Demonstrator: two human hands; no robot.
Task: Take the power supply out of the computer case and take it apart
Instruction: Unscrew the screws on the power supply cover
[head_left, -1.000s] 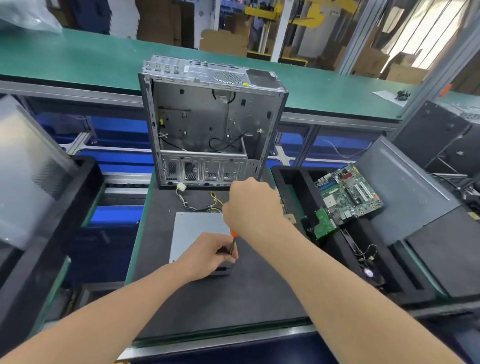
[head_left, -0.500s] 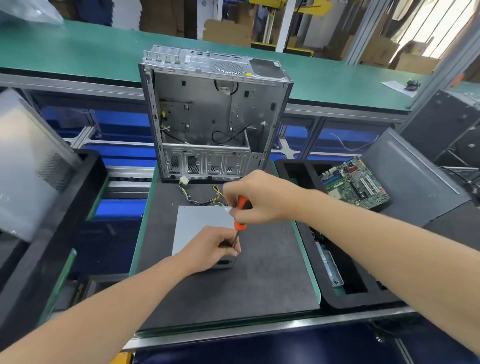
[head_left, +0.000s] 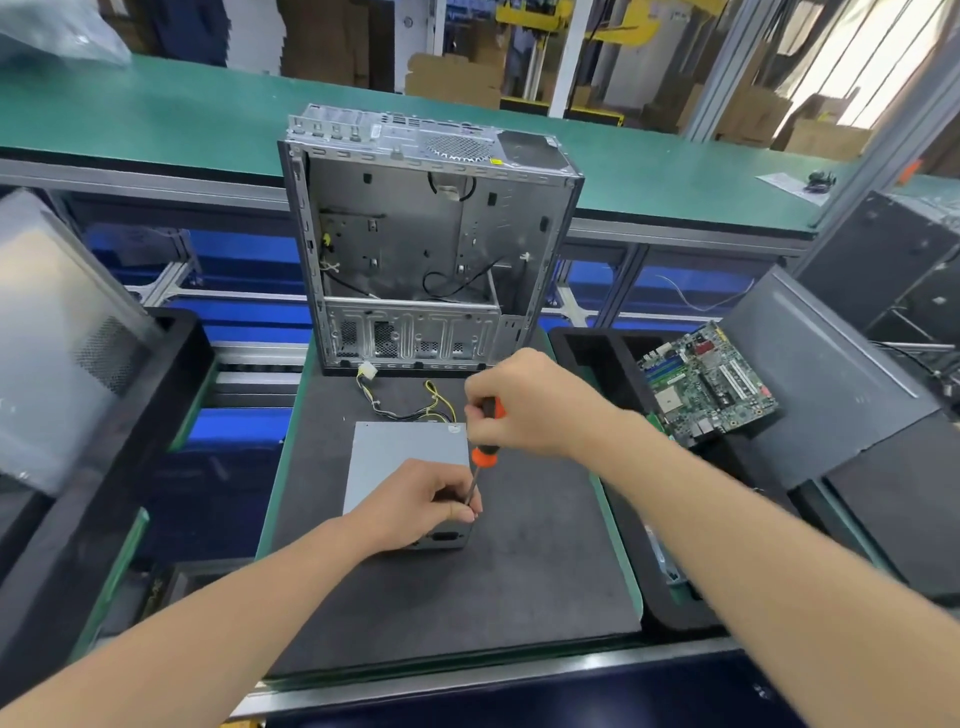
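The grey power supply (head_left: 402, 457) lies flat on the dark mat (head_left: 519, 571), its yellow and black cables (head_left: 410, 405) trailing toward the open, empty computer case (head_left: 415, 244) standing behind it. My right hand (head_left: 535, 405) grips the orange and black handle of a screwdriver (head_left: 485, 447), whose shaft points down at the supply's near right corner. My left hand (head_left: 421, 504) rests on that corner, its fingertips pinching the shaft near the tip. The screw itself is hidden by my fingers.
A black foam tray (head_left: 582, 353) at the right holds a green motherboard (head_left: 706, 384). Grey case panels (head_left: 831, 384) lean further right. Another black tray (head_left: 171, 374) with a panel stands at the left. A green conveyor belt (head_left: 156, 119) runs behind the case.
My right hand drew back from over the screwdriver, showing the orange handle. The camera view shifted a little; the left hand stays on the power supply's corner.
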